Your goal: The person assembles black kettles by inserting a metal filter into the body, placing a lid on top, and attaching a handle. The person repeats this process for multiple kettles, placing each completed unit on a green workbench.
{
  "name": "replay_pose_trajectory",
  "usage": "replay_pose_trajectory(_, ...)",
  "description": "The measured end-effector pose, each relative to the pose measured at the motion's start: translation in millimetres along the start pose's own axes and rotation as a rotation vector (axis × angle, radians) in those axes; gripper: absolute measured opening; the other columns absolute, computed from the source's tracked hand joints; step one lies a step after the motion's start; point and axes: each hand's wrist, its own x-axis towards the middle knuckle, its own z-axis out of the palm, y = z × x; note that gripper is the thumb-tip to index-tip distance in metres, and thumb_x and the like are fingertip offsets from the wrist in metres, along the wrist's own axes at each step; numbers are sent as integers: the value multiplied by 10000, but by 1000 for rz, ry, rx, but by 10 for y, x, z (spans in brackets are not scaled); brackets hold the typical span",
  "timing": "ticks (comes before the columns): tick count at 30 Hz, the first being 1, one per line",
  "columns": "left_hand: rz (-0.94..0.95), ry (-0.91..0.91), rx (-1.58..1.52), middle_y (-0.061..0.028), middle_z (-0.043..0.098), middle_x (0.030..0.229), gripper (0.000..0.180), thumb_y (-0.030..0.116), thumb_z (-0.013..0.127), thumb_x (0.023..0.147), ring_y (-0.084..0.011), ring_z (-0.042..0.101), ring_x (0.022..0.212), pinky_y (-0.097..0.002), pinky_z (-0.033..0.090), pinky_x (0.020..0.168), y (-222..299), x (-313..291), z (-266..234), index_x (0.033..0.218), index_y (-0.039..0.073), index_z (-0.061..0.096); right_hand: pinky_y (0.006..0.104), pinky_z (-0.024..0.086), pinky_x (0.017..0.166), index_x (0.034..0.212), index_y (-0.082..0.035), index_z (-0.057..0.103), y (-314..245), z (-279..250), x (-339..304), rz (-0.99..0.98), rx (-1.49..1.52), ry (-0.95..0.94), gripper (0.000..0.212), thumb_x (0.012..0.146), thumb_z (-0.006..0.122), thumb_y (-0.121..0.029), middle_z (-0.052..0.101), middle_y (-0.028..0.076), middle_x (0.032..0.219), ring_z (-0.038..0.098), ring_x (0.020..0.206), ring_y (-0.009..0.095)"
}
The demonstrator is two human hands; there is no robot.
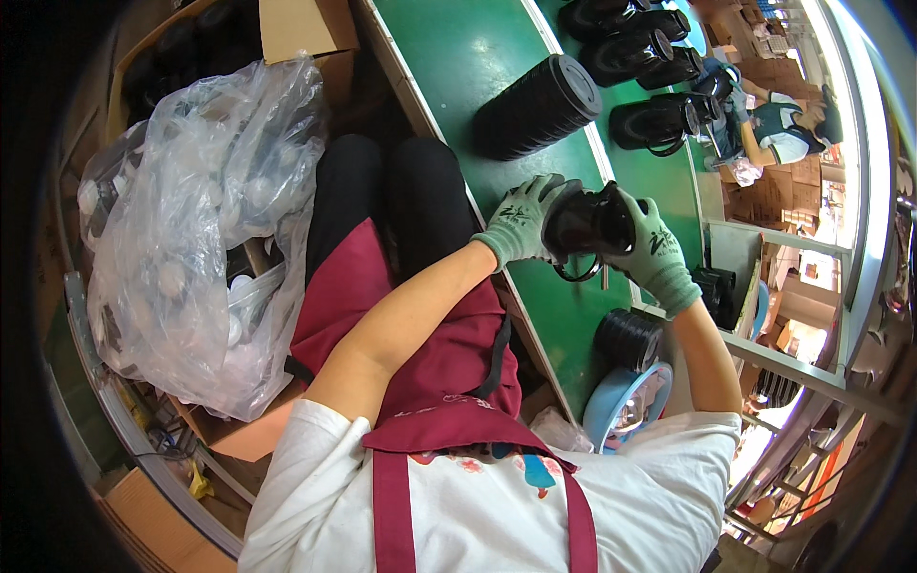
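Observation:
A glossy black jug (579, 222) with a curved handle lies sideways between my hands, above the green worktop (535, 310). My left hand (521, 225), in a pale green glove, grips its left end. My right hand (657, 250), gloved alike, is closed around the opposite end by the rim. The fingers partly hide both ends. Just beyond my left hand lies a tall stack of ribbed black round parts (535, 107). A shorter stack of black discs (628, 339) is nearer to me, below the jug.
Several black jugs (650, 122) stand along the far strip of the bench. A co-worker (788, 129) in gloves handles a dark item there. A light blue basin (611, 396) sits at the near end. Left of my lap, a big clear plastic bag (181, 239) fills a cardboard box (250, 420).

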Motion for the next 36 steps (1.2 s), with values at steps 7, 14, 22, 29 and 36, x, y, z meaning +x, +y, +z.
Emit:
replay_pose_trajectory(7,2,19,-9,-121,368,1546,1326,509,952,535,-342,353,1454,-506,371,1174,-30,-27,24,1624,197,265,512,455,1142,1399,-197,593,195,-31,89,-558,-118,61,648,790,772,-62,462,206,1517,462,1394,466)
replay_pose_trajectory(14,-21,-35,-21,-137,347,1586,1359,499,971,528,-351,352,1474,-503,327,1217,-32,-14,10,1630,190,237,502,456,1144,1372,-200,615,209,14,49,-530,-167,74,605,801,738,-39,456,194,1528,470,1390,452)
replay_pose_trajectory(22,-19,-33,-12,-140,348,1574,1352,516,964,536,-357,352,1469,-506,337,1203,10,-15,22,1629,204,232,474,562,970,1485,-133,503,218,21,63,-129,-121,22,715,851,784,-306,594,235,1364,641,1170,436)
replay_pose_trajectory(29,-57,-40,8,-110,371,1569,1343,500,971,525,-350,380,1451,-513,356,1182,7,-40,-34,1626,217,256,491,577,861,1552,-141,411,199,-143,46,-467,-158,223,953,761,855,-435,528,236,1380,684,1024,459)
replay_pose_trajectory(36,65,139,27,-153,417,1526,1322,537,955,491,-347,422,1409,-499,367,1158,-77,-26,81,1587,145,327,469,581,807,1485,-118,447,80,-62,190,-28,-206,74,901,808,771,-616,648,248,1168,709,950,415)
